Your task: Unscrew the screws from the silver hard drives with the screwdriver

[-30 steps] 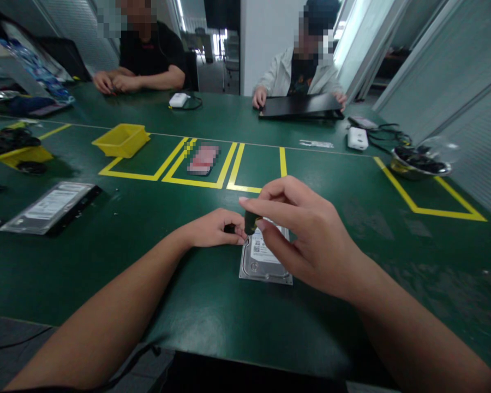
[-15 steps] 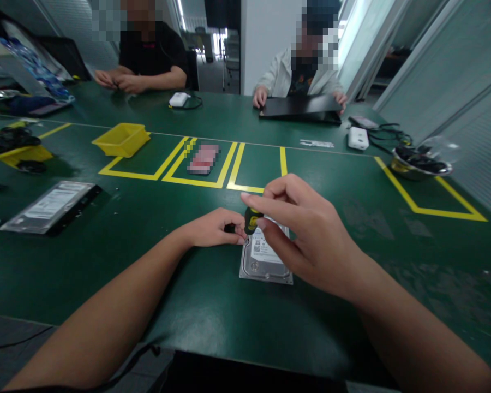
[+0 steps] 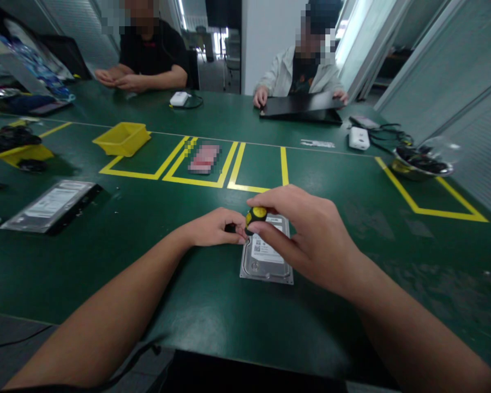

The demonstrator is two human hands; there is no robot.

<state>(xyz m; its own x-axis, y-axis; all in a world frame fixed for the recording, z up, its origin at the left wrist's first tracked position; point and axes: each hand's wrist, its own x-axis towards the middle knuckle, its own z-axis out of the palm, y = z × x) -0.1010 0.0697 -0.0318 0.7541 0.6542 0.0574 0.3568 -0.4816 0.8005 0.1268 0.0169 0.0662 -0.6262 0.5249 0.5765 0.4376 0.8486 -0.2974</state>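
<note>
A silver hard drive (image 3: 265,265) with a white label lies flat on the green table, partly under my right hand. My right hand (image 3: 306,232) grips the black and yellow handle of a screwdriver (image 3: 257,216) between thumb and fingers, above the drive's upper left edge. The screwdriver's tip is hidden. My left hand (image 3: 221,226) rests at the drive's left edge, its fingers closed near the handle's lower end; what they pinch, if anything, is too small to make out.
A second drive (image 3: 55,204) lies at left. Beyond are a yellow bin (image 3: 123,139), a phone (image 3: 204,158) inside yellow tape and a metal bowl of dark parts (image 3: 421,164). Two people sit opposite; one holds a black panel (image 3: 300,108).
My right hand's fingers have closed round the screwdriver handle, which now leans more and shows its yellow end. My left hand and the drive have stayed in place.
</note>
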